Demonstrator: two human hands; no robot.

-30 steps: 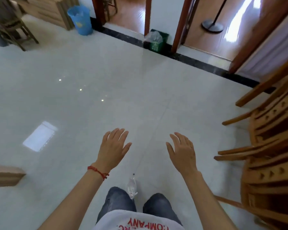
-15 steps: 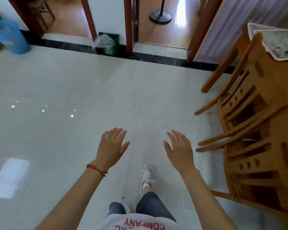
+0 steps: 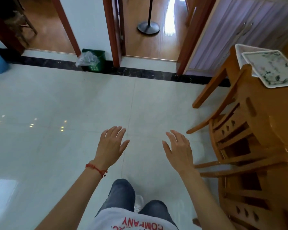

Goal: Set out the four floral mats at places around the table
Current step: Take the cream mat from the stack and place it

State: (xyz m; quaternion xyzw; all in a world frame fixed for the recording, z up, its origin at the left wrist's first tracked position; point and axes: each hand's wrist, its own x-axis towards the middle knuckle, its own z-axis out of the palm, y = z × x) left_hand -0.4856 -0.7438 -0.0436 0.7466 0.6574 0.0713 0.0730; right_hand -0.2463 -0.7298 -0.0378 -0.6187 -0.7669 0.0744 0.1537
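Two bare hands hover over the pale tiled floor (image 3: 56,105), palms down, fingers spread, holding nothing. My left hand (image 3: 111,146), with a red string bracelet (image 3: 96,169) at the wrist, sits at about 6 o'clock in the view; my right hand (image 3: 179,149) is just beside it toward 5 o'clock, the two apart. Floral mats (image 3: 271,68) lie stacked at 2 o'clock on the corner of the wooden table (image 3: 273,113), the top one overlapping another beneath; how many lie there I cannot tell. Wooden chairs (image 3: 231,138) are tucked against the table at 3 to 4 o'clock. At 12 o'clock a green bin (image 3: 96,61) stands between two doorways; a black stand base (image 3: 148,28) rests beyond the right one.
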